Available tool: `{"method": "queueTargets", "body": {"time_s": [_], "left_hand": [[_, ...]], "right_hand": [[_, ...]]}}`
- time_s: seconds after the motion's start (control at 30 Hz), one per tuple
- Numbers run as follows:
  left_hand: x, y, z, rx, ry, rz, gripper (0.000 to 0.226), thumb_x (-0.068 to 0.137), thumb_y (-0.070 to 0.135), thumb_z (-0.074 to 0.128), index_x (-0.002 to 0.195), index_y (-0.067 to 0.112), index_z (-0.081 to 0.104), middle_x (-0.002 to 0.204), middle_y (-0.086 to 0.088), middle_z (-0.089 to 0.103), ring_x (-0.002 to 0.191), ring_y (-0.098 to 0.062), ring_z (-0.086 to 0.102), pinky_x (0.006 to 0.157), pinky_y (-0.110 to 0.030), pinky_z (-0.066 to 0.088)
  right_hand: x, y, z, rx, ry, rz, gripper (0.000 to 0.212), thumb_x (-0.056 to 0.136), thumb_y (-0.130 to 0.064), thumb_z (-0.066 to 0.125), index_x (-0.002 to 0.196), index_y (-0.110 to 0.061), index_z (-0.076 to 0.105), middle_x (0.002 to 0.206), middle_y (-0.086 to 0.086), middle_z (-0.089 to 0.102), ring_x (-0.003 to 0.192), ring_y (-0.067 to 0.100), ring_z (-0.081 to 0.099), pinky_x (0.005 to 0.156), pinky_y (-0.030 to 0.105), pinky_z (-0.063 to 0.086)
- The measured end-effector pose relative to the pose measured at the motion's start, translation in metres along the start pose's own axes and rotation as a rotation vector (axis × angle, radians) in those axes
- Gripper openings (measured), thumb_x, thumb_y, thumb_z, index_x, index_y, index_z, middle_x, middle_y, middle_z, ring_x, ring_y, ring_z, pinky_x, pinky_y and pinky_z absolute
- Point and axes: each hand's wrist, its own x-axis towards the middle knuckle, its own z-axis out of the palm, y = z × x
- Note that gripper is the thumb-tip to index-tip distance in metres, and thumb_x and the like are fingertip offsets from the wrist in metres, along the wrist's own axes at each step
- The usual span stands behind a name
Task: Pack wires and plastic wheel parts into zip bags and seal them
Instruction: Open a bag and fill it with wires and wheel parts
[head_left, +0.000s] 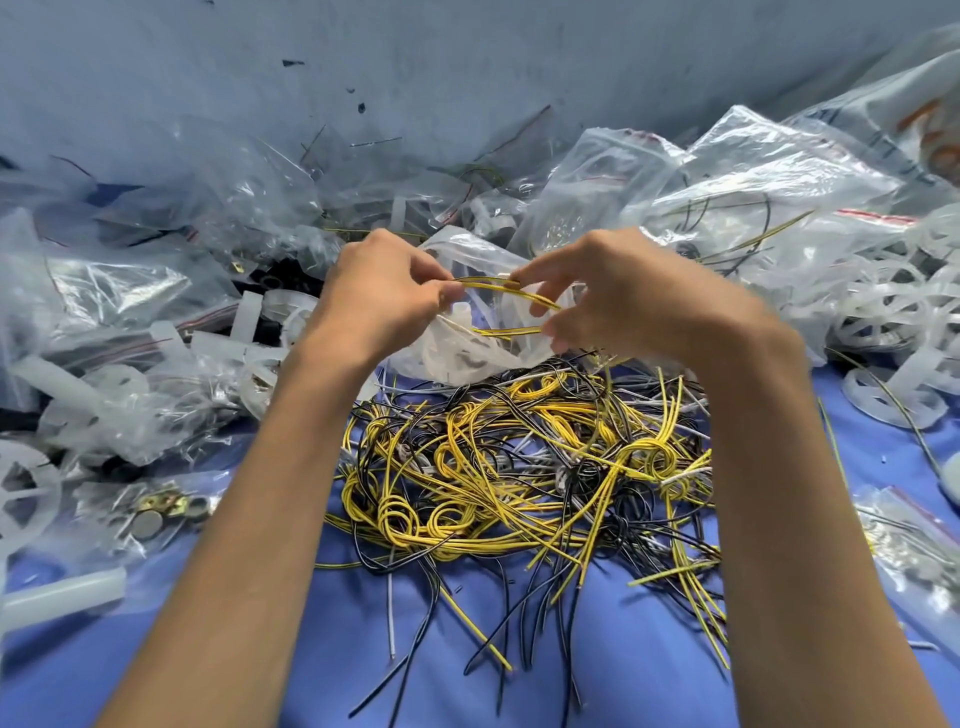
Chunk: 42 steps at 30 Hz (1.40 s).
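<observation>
left hand (382, 293) pinches wire (511, 306) end | right hand (608, 291) pinches its loop, coiling it to fit bag (467, 353) | wire pile (519, 467) waits on worktop (649, 649)

The white wheel (21, 493) at nine o'clock is cut off by the edge. The right hand (623, 296) looks blurry. Both arms hide some wires (519, 467).
</observation>
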Motion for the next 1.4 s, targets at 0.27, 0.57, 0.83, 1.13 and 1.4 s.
{"method": "queueTargets", "body": {"time_s": [0.27, 0.57, 0.83, 1.13, 1.4], "left_hand": [[-0.003, 0.006, 0.001, 0.199, 0.085, -0.045, 0.016, 0.085, 0.032, 0.067, 0.096, 0.024, 0.075, 0.101, -0.007, 0.071, 0.102, -0.024, 0.059, 0.081, -0.025, 0.038], [-0.004, 0.01, -0.001, 0.243, 0.078, 0.031, 0.026, 0.078, 0.029, 0.074, 0.101, 0.018, 0.072, 0.1, -0.008, 0.066, 0.093, -0.025, 0.056, 0.075, -0.028, 0.039], [-0.005, 0.016, -0.001, 0.188, 0.01, 0.086, 0.044, 0.078, 0.014, 0.066, 0.122, 0.021, 0.064, 0.124, -0.004, 0.062, 0.115, -0.022, 0.056, 0.094, -0.028, 0.041], [-0.005, 0.015, -0.008, 0.182, -0.039, 0.142, 0.044, 0.071, 0.009, 0.062, 0.111, 0.028, 0.069, 0.094, 0.005, 0.057, 0.087, -0.014, 0.05, 0.076, -0.021, 0.037], [-0.006, 0.016, -0.011, 0.186, -0.107, 0.151, 0.04, 0.073, 0.009, 0.062, 0.108, 0.027, 0.07, 0.109, 0.001, 0.069, 0.1, -0.016, 0.058, 0.081, -0.02, 0.039]], "right_hand": [[-0.004, 0.0, -0.009, 0.217, -0.014, -0.061, 0.057, 0.081, -0.009, 0.07, 0.131, -0.03, 0.053, 0.096, -0.018, 0.069, 0.068, 0.01, 0.07, 0.065, 0.028, 0.057], [0.005, -0.017, 0.006, 0.102, 0.013, -0.124, 0.019, 0.086, -0.014, 0.067, 0.105, -0.015, 0.07, 0.091, -0.002, 0.074, 0.089, 0.01, 0.068, 0.081, 0.039, 0.054], [0.023, -0.021, 0.035, -0.07, 0.005, -0.19, 0.024, 0.093, -0.006, 0.048, 0.104, -0.01, 0.069, 0.083, 0.007, 0.062, 0.071, 0.02, 0.051, 0.062, 0.026, 0.039], [0.027, -0.017, 0.077, -0.173, -0.09, -0.115, 0.019, 0.093, -0.004, 0.04, 0.08, -0.004, 0.055, 0.071, 0.012, 0.047, 0.059, 0.025, 0.038, 0.056, 0.024, 0.024], [0.053, -0.011, 0.071, -0.143, 0.163, -0.214, 0.041, 0.081, 0.009, 0.048, 0.115, -0.004, 0.066, 0.124, 0.011, 0.062, 0.113, 0.027, 0.058, 0.095, 0.027, 0.039]]}}
